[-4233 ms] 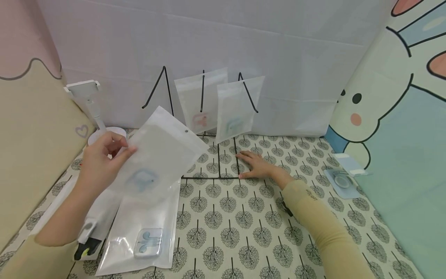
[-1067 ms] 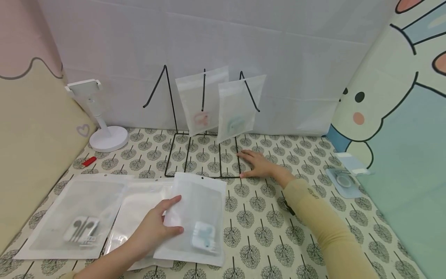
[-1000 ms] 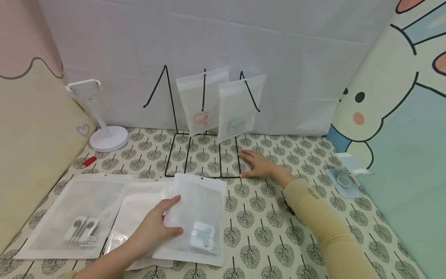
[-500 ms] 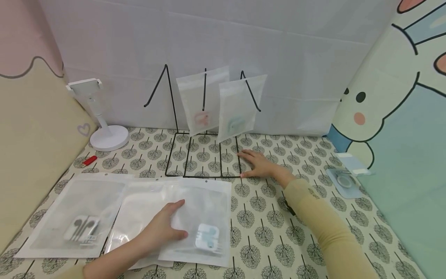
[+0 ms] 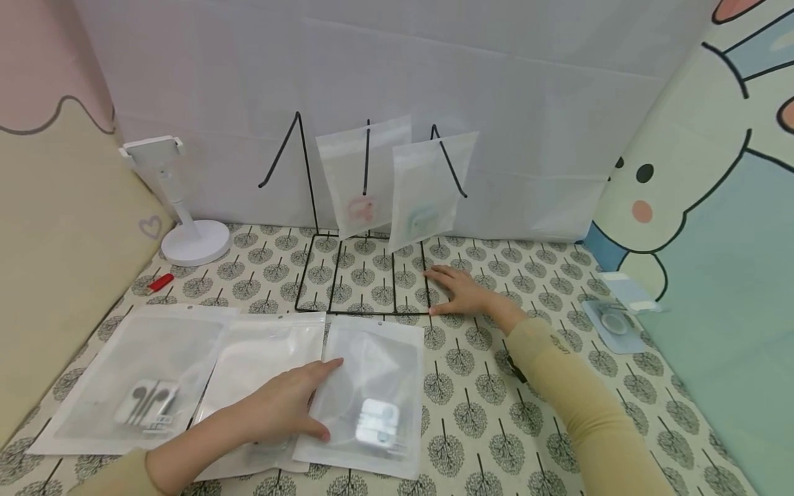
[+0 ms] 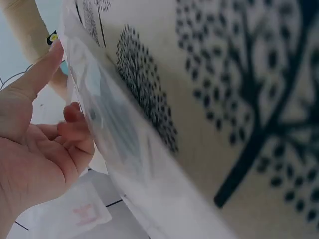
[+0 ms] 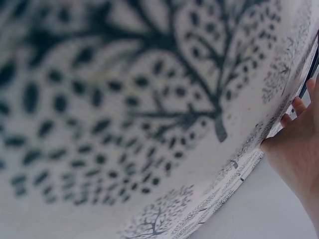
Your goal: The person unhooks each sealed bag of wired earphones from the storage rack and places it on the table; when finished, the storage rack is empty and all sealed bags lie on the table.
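My left hand [image 5: 285, 403] is at the left edge of a frosted zip bag [image 5: 347, 351] lying flat at the centre front, index finger and thumb spread over its edge. White-cased earphones [image 5: 377, 421] show faintly through this bag. In the left wrist view the hand [image 6: 40, 134] has its thumb stretched out and other fingers loosely bent beside the clear film. Under the wrist lies a second zip bag [image 5: 267, 344], its lower part mostly hidden. My right hand [image 5: 457, 291] rests, fingers extended, at the right end of the black wire rack [image 5: 372, 313].
Two frosted bags, one with a pink item [image 5: 360, 209] and one with a teal item [image 5: 423, 219], hang on the rack's hooks. At left lie a bag with black earphones [image 5: 149, 403] and a red stick [image 5: 161, 282]. A white phone stand [image 5: 195, 242] and a pale folding stand [image 5: 614, 320] flank the rack.
My left hand first held the bag up in the air, then laid it right of the other bags. It has since slid a little rightward and flattened. The right hand has stayed put.
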Motion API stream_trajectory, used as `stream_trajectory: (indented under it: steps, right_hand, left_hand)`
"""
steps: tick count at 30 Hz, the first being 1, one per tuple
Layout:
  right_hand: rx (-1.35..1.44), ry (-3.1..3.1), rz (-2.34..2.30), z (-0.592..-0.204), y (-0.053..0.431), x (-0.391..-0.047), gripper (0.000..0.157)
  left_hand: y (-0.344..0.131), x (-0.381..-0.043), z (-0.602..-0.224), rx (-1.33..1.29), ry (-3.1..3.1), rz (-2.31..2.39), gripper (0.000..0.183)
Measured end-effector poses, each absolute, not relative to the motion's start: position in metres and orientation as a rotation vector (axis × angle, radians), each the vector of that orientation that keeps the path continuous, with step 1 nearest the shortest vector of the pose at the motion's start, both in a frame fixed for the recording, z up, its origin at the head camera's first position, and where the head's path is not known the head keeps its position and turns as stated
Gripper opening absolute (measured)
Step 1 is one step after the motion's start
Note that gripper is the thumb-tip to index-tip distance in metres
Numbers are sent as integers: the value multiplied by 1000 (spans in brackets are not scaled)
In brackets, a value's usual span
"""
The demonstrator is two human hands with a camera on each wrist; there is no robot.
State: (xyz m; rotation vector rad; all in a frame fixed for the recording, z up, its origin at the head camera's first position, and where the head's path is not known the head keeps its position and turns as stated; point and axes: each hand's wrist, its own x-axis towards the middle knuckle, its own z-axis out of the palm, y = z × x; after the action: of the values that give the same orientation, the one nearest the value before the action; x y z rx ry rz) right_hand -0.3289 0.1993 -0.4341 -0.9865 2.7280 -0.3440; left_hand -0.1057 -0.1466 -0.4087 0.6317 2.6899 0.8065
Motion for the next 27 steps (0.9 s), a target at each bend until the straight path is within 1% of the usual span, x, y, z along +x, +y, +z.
stream_trajectory:
  steps: [5,14,17,21,27]
  right_hand:
    - [-988,2724,-351,-436,200,-331,93]
    - [-973,2733,-337,-438,201,-332,92]
    - [-979,2730,-341,-439,201,-332,92]
    - [-986,2729,-343,-439,201,-333,92]
    - [-997,2726,-351,-438,201,-332,92]
  left_hand:
    - [-146,-111,-411,684,2754,630,114]
    - [-133,-121,-423,708,2827,594,120]
    - [-128,-122,-424,676,2832,589,122]
    - [-121,-117,-423,617,2832,595,122]
    - [-120,-111,-420,645,2886,511,118]
